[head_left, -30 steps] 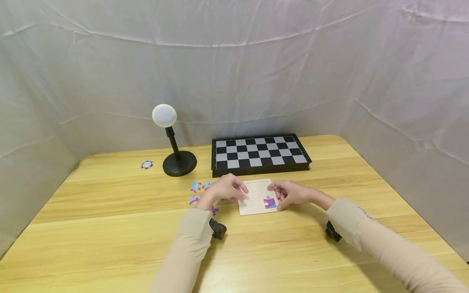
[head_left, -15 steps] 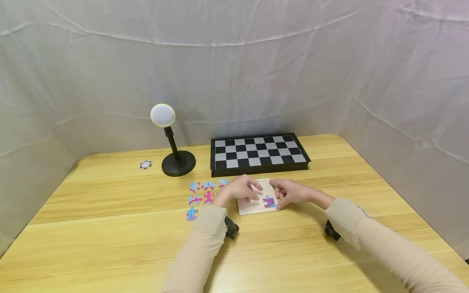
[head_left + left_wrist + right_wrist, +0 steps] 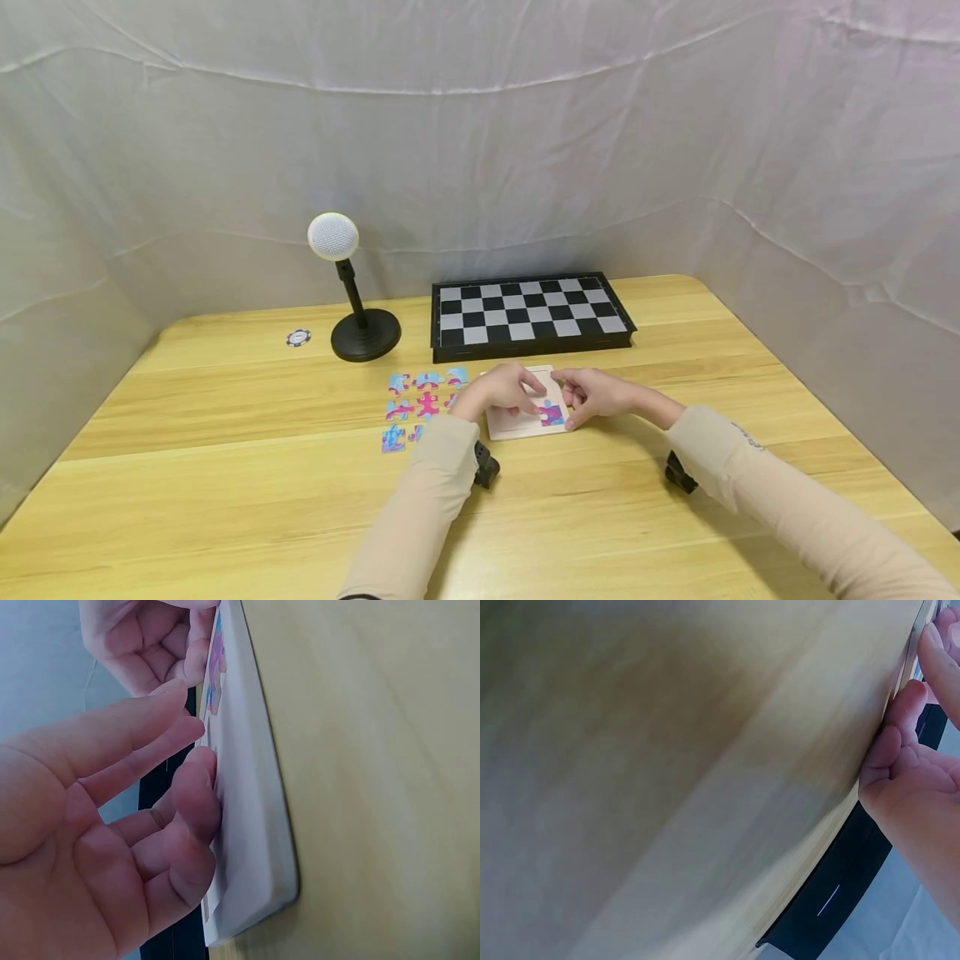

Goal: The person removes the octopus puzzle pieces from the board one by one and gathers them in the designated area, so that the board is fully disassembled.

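Observation:
A pale, shallow puzzle tray [image 3: 517,427] lies flat on the table, with a pink-and-blue jigsaw piece [image 3: 553,415] in its lower right corner. Reaching across the tray from the left is my left hand [image 3: 506,390], its thumb and forefinger stretched towards that piece. In the left wrist view, its lower fingers [image 3: 196,799] are bent and rest against the tray; I see nothing between them. My right hand [image 3: 600,393] holds the tray's right side, thumb near the lower corner and forefinger near the upper one. Several loose jigsaw pieces [image 3: 427,405] lie left of the tray, some partly hidden by my left hand.
Behind the tray sits a black-framed checkered board [image 3: 528,310]. A round-headed microphone [image 3: 333,237] on a black stand is at the back left, with a poker chip [image 3: 298,337] beside it. Pale cloth [image 3: 480,167] surrounds the wooden table [image 3: 225,500].
My left hand has moved right, from the tray's left side towards the piece in the corner, uncovering more loose jigsaw pieces. My right hand keeps its hold on the tray.

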Tool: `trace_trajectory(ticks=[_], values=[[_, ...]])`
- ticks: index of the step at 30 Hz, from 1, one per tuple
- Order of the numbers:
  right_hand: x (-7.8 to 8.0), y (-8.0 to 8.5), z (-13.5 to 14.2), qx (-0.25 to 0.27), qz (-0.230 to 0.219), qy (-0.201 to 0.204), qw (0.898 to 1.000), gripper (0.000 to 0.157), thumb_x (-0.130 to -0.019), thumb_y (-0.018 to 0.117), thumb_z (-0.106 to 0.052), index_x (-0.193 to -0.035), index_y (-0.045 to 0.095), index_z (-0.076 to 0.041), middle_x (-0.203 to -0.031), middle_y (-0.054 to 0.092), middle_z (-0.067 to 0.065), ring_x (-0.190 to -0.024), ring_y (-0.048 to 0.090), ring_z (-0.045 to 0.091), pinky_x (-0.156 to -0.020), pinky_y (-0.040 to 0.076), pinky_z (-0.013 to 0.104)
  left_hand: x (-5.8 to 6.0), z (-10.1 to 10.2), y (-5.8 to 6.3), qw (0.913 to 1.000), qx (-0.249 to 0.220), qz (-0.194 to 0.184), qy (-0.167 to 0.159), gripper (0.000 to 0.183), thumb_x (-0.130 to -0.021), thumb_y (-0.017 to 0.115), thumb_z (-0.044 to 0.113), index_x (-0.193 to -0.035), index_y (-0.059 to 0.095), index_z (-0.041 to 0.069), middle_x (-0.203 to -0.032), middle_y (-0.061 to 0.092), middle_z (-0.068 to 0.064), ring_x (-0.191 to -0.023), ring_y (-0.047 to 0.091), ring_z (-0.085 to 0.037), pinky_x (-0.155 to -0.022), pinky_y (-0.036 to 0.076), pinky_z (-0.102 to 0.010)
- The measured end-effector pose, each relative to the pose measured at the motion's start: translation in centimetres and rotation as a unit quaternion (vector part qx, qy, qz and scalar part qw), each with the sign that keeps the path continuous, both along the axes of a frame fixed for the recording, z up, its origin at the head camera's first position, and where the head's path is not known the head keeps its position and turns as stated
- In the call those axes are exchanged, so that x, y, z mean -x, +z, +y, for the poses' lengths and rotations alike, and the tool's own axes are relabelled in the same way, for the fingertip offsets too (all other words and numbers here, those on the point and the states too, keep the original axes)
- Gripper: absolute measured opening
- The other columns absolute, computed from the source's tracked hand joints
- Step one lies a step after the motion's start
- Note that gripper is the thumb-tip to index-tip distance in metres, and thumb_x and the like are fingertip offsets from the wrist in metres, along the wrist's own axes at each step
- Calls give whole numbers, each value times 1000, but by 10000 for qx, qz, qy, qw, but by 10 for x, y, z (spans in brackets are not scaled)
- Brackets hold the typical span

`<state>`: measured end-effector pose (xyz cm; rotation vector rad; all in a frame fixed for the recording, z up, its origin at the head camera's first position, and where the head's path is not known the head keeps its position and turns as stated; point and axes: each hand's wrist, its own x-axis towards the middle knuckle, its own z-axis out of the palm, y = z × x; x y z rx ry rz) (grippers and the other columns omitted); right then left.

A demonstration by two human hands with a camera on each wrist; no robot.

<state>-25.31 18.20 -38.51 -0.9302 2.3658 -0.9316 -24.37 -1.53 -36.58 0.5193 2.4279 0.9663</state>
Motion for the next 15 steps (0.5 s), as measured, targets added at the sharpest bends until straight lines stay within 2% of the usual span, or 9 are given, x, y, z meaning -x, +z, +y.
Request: trace_trajectory(ticks=[9,15], values=[[-1,1,1,-46,35,14,10000,80,-68,75,-5,-126,27,22,-75,48,5,-58,42,10,-56,37,20,1,1,-2,9998,-82,-62,-167,26,-77,67,1,-103,68,6,-64,57,0,-41,37,-8,-43,31,-18],[-1,1,0,-26,50,67,10000,78,-69,75,-4,-125,27,22,-75,49,5,-58,42,9,-54,36,20,1,3,-3,9999,-128,-90,-51,22,-78,67,5,-100,69,5,-69,59,0,-41,37,-8,-42,30,-18]])
